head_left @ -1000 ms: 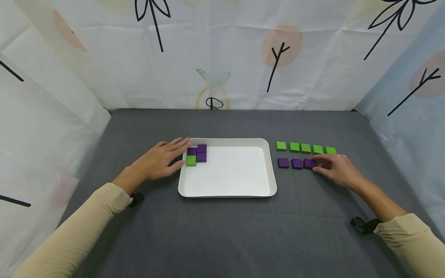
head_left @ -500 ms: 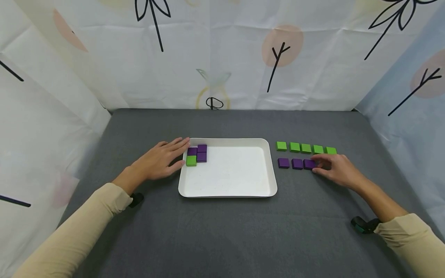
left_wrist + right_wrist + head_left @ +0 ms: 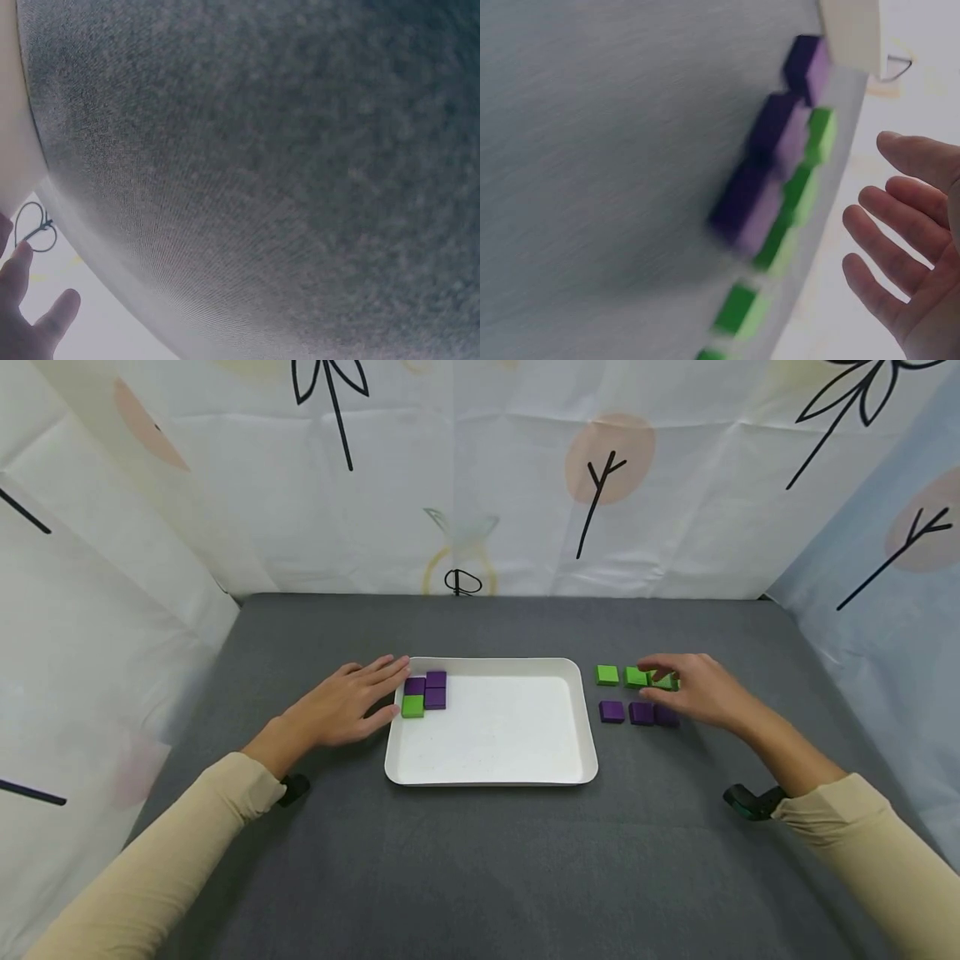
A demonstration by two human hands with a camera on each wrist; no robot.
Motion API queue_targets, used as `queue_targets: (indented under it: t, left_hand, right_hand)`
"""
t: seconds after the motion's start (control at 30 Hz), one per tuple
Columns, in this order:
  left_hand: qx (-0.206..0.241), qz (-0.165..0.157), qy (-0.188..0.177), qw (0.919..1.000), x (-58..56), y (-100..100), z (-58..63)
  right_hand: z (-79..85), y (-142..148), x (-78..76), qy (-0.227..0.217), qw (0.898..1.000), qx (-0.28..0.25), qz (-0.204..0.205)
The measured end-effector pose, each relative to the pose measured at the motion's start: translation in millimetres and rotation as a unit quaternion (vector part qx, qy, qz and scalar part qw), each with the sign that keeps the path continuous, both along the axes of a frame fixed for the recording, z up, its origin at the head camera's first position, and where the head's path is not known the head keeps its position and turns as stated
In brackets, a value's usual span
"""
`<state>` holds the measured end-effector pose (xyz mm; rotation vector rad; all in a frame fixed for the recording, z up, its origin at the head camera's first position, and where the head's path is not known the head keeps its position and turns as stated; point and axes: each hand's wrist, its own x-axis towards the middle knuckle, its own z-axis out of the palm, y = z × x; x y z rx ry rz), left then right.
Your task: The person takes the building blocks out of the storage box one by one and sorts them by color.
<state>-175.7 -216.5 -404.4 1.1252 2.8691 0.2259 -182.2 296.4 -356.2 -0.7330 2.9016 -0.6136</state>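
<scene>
My left hand (image 3: 337,702) touches the left rim of the white tray (image 3: 510,772) with fingers spread. Inside the tray's left end sit a green block (image 3: 412,707) and three purple blocks (image 3: 436,699), side by side. Over the right-hand blocks hovers my right hand (image 3: 697,689), thumb and fingers parted, nothing held. Beneath it lie several green blocks (image 3: 607,676) in a row, some hidden by the hand in the head view. A row of three purple blocks (image 3: 784,131) lies nearer the person. In the left wrist view only the left fingertips (image 3: 56,319) show, at the corner.
A grey cloth (image 3: 480,868) covers the table. White patterned fabric (image 3: 510,477) hangs behind it and along both sides. The tray stands mid-table, with the loose block rows close to its right edge.
My right hand has left the rightmost purple block and moved up and left, over the green row. The left hand, tray and blocks have stayed put.
</scene>
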Motion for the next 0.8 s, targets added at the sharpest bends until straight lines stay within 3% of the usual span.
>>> queue_targets:
  t: [0.4, 0.8]
  left_hand:
    - [-0.014, 0.001, 0.000, 0.9999, -1.1, 0.1, 0.9]
    - [-0.032, 0.004, 0.000, 0.9995, -1.4, 0.3, 3.3]
  right_hand:
    - [16.4, -91.9, -31.6, -0.025, 0.996, -0.014, 0.084]
    - [6.0, -170.6, -42.6, -0.069, 0.987, -0.019, 0.141]
